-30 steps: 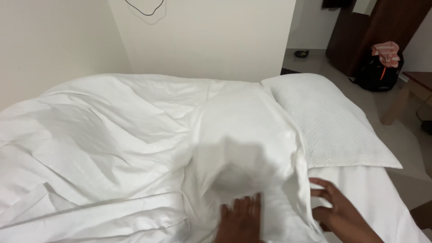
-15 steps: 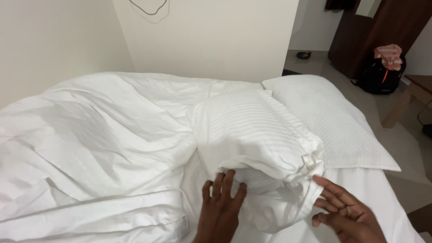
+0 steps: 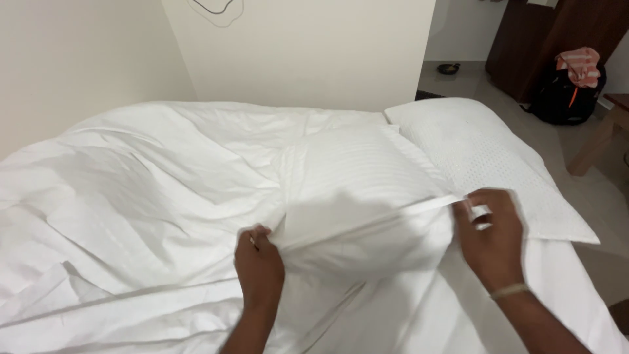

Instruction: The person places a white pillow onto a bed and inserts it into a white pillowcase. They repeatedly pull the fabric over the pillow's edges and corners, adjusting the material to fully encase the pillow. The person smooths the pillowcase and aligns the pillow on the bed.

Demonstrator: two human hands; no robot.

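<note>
Striped white pillow (image 3: 354, 190) mid-bed on rumpled duvet (image 3: 144, 196). Left hand (image 3: 259, 265) and right hand (image 3: 491, 236) both pinching pillowcase's open hem. Looks soft, light, floppy; best gripped at hem corners. Bare pillow (image 3: 485, 157) just beside.

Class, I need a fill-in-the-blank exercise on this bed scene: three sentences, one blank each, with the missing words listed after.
1. The left hand and the right hand each grip the open edge of a striped pillowcase whose colour is ____.
2. A second pillow, with a dotted cover, lies to the ____ of the striped one.
3. On the floor by the dark wooden furniture stands a ____ backpack.

Missing words: white; right; black
</note>
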